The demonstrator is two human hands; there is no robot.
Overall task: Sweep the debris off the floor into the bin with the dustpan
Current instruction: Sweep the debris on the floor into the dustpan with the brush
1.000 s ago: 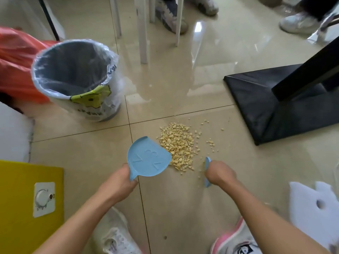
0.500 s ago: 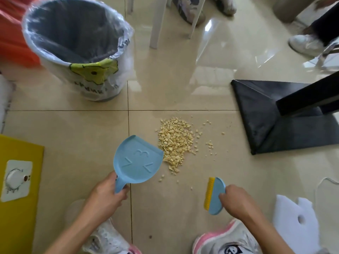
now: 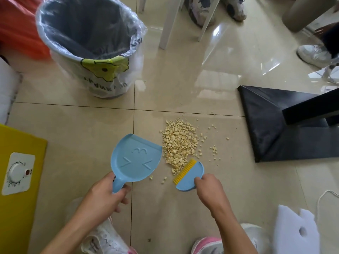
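A pile of pale yellow debris [image 3: 179, 142] lies on the beige tiled floor, with loose crumbs scattered to its right and near side. My left hand [image 3: 104, 197] grips the handle of a light blue dustpan [image 3: 135, 158], whose open lip touches the pile's left edge. My right hand [image 3: 209, 187] holds a small blue brush with yellow bristles [image 3: 189, 174] at the pile's near end, bristles facing the pile. The bin [image 3: 91, 44], lined with a clear plastic bag, stands upright at the far left and looks empty.
A black stand base [image 3: 275, 123] lies right of the pile. White chair legs [image 3: 169, 22] and other people's shoes [image 3: 315, 55] are at the back. A yellow box [image 3: 22, 143] sits at left, white foam [image 3: 295, 231] at lower right. My own shoes show below.
The brush has moved forward and left from the near floor up to the pile's near end. The dustpan stays at the pile's left edge. The view has shifted slightly.
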